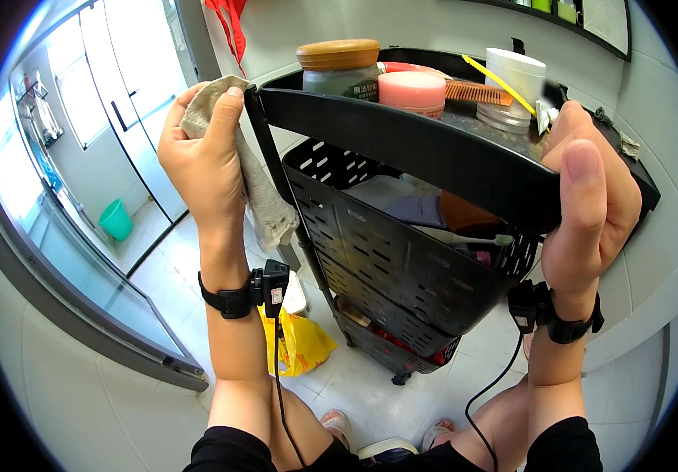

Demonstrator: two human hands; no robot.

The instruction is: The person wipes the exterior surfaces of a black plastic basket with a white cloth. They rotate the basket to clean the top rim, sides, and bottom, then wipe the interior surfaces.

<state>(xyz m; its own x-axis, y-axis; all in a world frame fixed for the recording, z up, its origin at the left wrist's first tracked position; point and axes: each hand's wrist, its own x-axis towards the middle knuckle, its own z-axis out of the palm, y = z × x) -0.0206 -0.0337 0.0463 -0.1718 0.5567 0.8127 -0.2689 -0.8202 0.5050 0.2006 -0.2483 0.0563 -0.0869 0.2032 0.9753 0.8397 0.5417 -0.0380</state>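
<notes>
My left hand (206, 150) pinches a grey, worn cloth (265, 200) between thumb and fingers at the left front corner of a black rolling storage cart (398, 138). The cloth hangs down beside the corner post. My right hand (592, 189) is closed around the right front corner of the cart's top tray, thumb outside. On that tray stand a jar with a wooden lid (338, 56), a pink jar (411, 91), a brown comb (477, 92), a white tub (516, 71) and a clear round container (501, 118). A thin yellow stick (498, 82) leans there.
Slotted black baskets (398, 248) below hold a toothbrush (486, 239) and other items. A yellow plastic bag (303, 348) lies on the tiled floor, left of the cart's caster (401, 377). Beyond the glass door at left stands a green bucket (116, 220). A wall shelf hangs upper right.
</notes>
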